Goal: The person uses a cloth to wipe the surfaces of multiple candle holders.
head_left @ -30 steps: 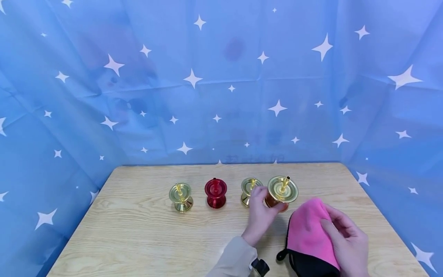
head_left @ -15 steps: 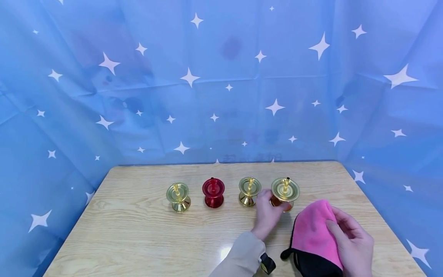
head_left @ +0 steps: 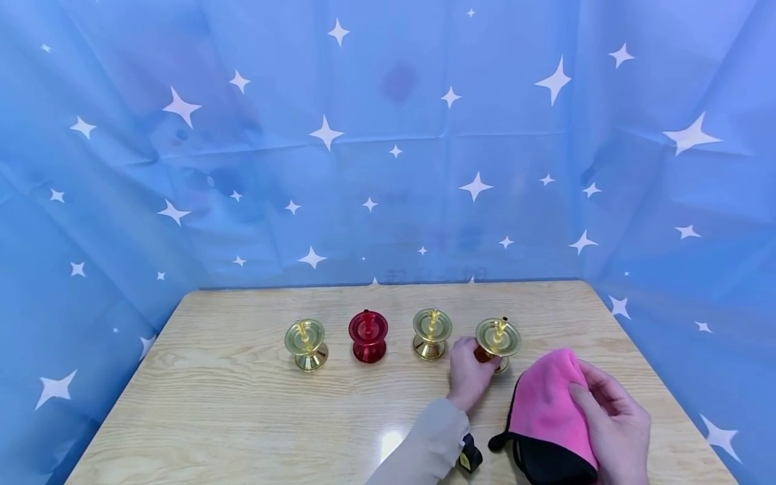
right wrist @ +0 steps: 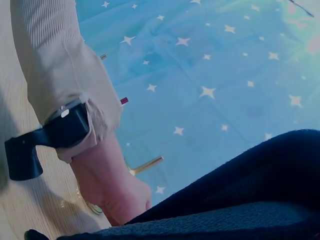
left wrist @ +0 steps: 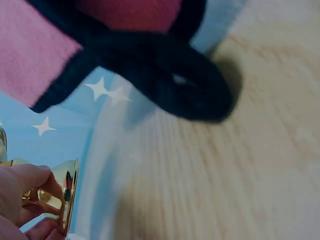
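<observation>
My left hand grips the stem of a gold-topped candle holder with an orange body, the rightmost of a row on the wooden table. The left wrist view shows my fingers curled round its gold base. My right hand holds a pink cloth with black edging just right of the holder, near the table's front. The cloth's black loop hangs close to the tabletop. In the right wrist view my left hand is on the holder, whose gold spike sticks out, behind the dark cloth.
Three more holders stand in the row: gold, red, gold. A blue star-print backdrop walls the table at the back and both sides. A black strap sits on my beige sleeve.
My left hand has carried the orange-bodied holder away from me and down, into line with the other three. The right hand and cloth have barely moved.
</observation>
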Demonstrator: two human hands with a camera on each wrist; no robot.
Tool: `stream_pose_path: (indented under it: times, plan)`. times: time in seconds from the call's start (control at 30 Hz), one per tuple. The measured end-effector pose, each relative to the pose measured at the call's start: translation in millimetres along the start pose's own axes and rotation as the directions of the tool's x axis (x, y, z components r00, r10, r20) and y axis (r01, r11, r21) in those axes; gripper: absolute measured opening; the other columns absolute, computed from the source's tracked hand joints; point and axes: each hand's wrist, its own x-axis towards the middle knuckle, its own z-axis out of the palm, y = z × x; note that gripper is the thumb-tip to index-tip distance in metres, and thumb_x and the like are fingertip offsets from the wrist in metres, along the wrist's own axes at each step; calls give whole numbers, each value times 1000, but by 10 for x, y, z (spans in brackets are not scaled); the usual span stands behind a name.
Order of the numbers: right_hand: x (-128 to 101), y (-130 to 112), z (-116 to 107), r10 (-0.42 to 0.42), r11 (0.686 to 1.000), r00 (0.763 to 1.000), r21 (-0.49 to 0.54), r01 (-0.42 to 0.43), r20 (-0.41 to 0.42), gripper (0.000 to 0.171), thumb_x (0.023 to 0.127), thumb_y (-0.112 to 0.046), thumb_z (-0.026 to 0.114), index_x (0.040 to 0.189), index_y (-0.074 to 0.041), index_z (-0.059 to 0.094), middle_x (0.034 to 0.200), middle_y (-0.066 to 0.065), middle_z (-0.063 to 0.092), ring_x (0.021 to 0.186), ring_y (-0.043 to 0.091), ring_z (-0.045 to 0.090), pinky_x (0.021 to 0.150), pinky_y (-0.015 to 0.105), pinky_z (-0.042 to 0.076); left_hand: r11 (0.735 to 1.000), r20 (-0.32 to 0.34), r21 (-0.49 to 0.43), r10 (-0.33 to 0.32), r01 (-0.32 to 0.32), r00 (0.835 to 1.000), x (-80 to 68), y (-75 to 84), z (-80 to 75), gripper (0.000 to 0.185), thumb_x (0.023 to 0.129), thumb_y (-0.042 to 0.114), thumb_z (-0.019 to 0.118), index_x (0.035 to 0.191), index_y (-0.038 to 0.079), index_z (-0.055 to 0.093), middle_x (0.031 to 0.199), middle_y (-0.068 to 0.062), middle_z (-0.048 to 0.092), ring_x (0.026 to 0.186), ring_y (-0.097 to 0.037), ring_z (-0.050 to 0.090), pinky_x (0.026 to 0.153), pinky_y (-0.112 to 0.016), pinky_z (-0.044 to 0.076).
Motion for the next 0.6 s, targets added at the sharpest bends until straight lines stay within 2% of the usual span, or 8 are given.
stream_pose_path:
  times: [0.33,0.6]
  plan:
    - [-2,10,-14,-3,1000,1000,-13,4,4,30,82,0,69,111,-8,69,84,-7,68,74,4,61,63,13,48,995,2,29,-94,94,996,-21,-67,90,22,60,15,85,74,10,70,74,5,60,71,-6,54,63,-16,44]
    - [1,4,-18,14,1000,1000,-21,-14,-3,31,82,-3,69,113,-7,68,85,-7,68,76,5,61,64,13,48,993,-2,30,-113,113,994,-20,-77,126,20,59,13,85,69,10,68,72,6,58,69,-5,53,61,-15,43]
